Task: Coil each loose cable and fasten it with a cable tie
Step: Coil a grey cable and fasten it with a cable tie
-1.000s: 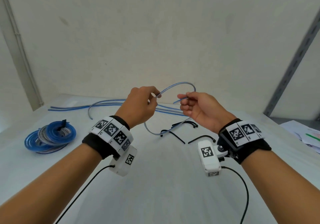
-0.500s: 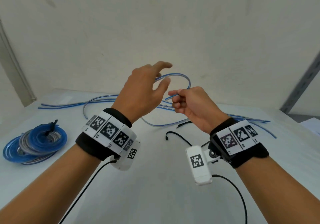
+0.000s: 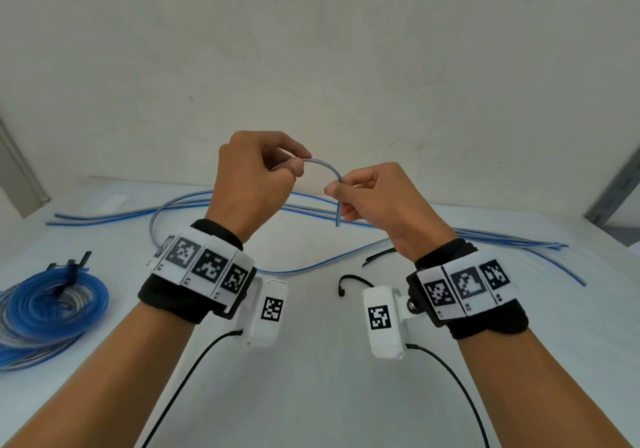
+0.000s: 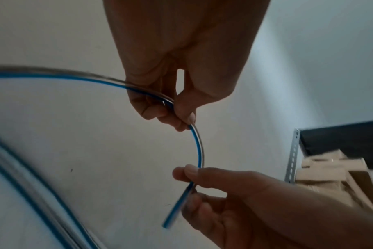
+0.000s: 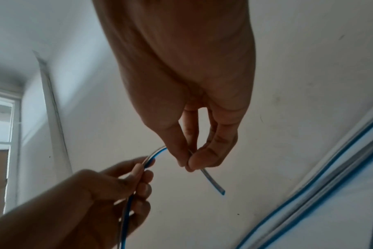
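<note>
Fingers of the left hand (image 3: 256,184) pinch the blue-striped cable (image 3: 325,167) at 10 o'clock above the table (image 3: 311,395), while the right hand (image 3: 374,198), at 2 o'clock, grips it near its free end. Between them it arches; coiled cables (image 3: 48,305) lie at 9 o'clock, black cable ties (image 3: 349,279) centre.

Cable (image 3: 325,167) — blue and clear-silver striped; ties (image 3: 379,256) black.
</note>
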